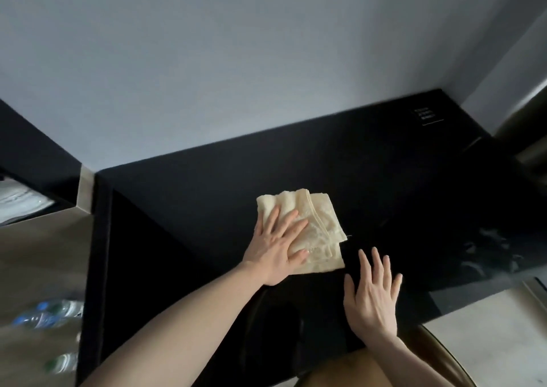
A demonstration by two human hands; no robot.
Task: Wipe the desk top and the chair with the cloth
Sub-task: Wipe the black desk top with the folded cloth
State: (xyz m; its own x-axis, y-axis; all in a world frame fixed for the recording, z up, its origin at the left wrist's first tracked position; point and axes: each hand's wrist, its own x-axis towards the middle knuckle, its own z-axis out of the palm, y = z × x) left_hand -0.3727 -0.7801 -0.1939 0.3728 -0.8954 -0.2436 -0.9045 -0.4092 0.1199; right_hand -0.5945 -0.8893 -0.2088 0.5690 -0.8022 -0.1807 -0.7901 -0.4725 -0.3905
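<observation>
A folded cream cloth (318, 224) lies flat near the middle of the black desk top (207, 197). My left hand (278, 244) presses on the cloth's near left part with straight, spread fingers. My right hand (371, 293) is spread flat, fingers straight, just right of and below the cloth, over the dark desk edge; it holds nothing. A dark chair back (281, 327) shows below the desk edge between my forearms, and a brown curved chair edge (441, 354) shows at the lower right.
A pale wall rises behind the desk. A small black card with white print (426, 117) lies at the desk's far right corner. Water bottles (47, 315) stand on a wooden surface at the lower left. A dark rounded object (529, 138) sits at the right edge.
</observation>
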